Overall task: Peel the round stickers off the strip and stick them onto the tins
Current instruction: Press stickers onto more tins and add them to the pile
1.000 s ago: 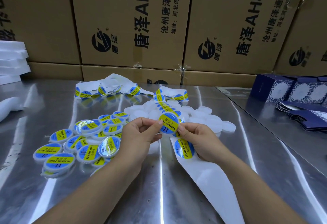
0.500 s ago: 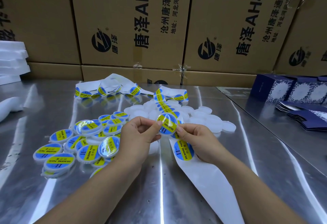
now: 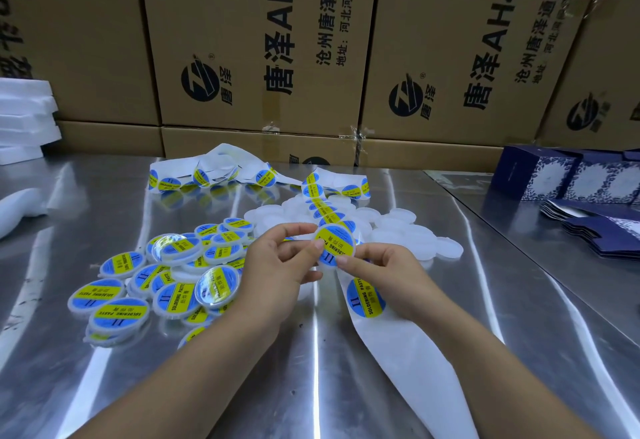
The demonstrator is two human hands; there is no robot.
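Observation:
Above the middle of the steel table both my hands hold one small white tin that carries a blue-and-yellow round sticker on its face. My left hand pinches the tin's left edge with thumb and fingers. My right hand pinches its lower right edge. The white backing strip runs from under my right hand toward the near edge, with one sticker on it. It continues back over a heap of plain white tins. A pile of labelled tins lies left of my left hand.
Loose strip pieces with stickers lie at the back of the table. Cardboard boxes wall off the rear. White foam blocks stand at far left. Dark blue patterned cartons and flat ones sit at right.
The sticker that was curling between my fingers now lies flat on the tin's face. Both hands rose slightly and tilted the tin toward me.

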